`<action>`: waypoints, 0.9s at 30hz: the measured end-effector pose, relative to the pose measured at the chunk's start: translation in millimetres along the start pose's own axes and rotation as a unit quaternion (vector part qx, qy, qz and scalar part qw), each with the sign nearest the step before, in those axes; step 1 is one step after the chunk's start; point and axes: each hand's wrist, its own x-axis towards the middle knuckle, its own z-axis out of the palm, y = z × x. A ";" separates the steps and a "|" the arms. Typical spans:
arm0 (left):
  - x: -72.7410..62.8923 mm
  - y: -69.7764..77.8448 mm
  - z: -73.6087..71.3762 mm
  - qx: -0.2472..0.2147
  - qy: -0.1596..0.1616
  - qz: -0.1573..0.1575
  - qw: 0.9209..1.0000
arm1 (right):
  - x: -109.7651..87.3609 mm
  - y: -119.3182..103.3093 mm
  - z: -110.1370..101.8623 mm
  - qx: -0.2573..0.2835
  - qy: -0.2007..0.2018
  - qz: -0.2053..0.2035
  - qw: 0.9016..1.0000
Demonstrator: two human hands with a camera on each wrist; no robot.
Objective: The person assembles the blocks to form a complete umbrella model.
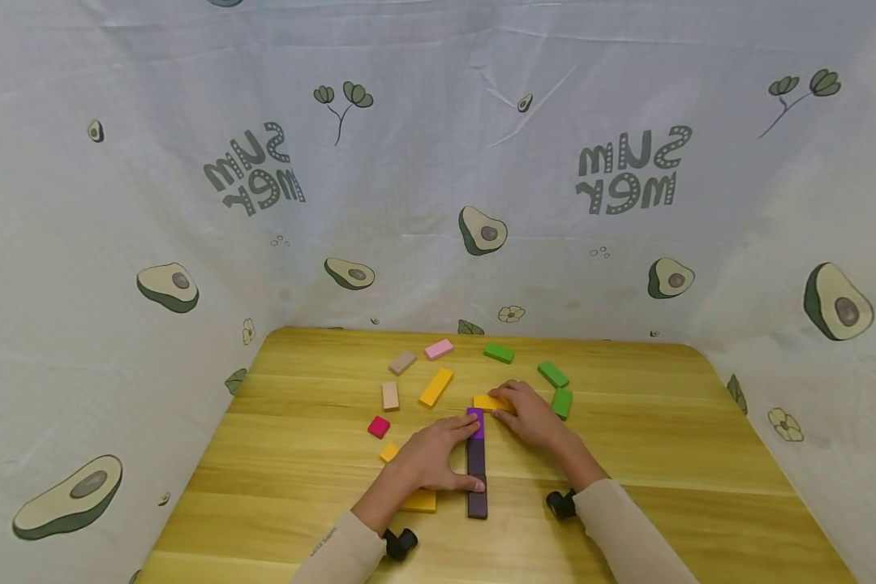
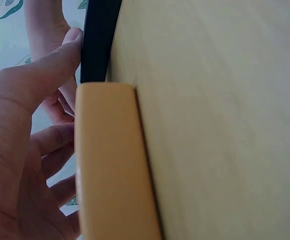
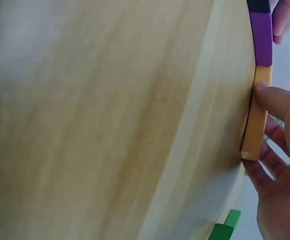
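Note:
A row of blocks runs away from the person on the wooden table: two dark blocks (image 1: 476,457) and a purple block (image 1: 476,430) at the far end. My left hand (image 1: 432,457) spans this row from the left, fingertips on the purple block and thumb on the nearer dark block. Across the far end of the row lies a yellow block (image 1: 485,401). My right hand (image 1: 531,414) pinches it between thumb and fingers. In the right wrist view, one end of this yellow block (image 3: 257,117) meets the purple block (image 3: 262,41).
Another yellow block (image 1: 419,502) lies beneath the left wrist, with a small yellow piece (image 1: 389,452) beyond. A red block (image 1: 379,427), beige block (image 1: 390,396), tan block (image 1: 402,362), pink block (image 1: 439,349), long yellow block (image 1: 435,388) and several green blocks (image 1: 552,374) form an arc behind.

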 end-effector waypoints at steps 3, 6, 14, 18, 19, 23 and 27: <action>0.2 -0.3 0.6 0.001 0.001 0.004 1.000 | -0.8 0.1 0.2 -0.001 0.001 -0.002 1.000; -0.2 -0.9 1.5 0.000 0.002 0.009 1.000 | -2.4 -0.4 0.8 -0.002 -0.001 0.001 1.000; -2.4 -3.2 5.9 -0.001 0.000 0.018 1.000 | -7.4 -1.7 2.7 -0.002 -0.007 0.003 1.000; -1.5 -4.0 5.4 0.000 0.007 0.021 1.000 | -7.6 -1.6 1.8 -0.002 -0.003 -0.002 1.000; -1.1 -4.1 4.8 -0.001 0.008 0.022 1.000 | -7.4 -1.3 1.6 -0.004 -0.001 -0.003 1.000; 0.3 -4.6 2.8 -0.003 0.014 0.025 1.000 | -5.4 -0.7 0.8 -0.006 0.002 -0.004 1.000; 0.8 -4.5 2.2 -0.002 0.015 0.024 1.000 | -5.2 -1.7 0.3 -0.001 0.000 0.004 1.000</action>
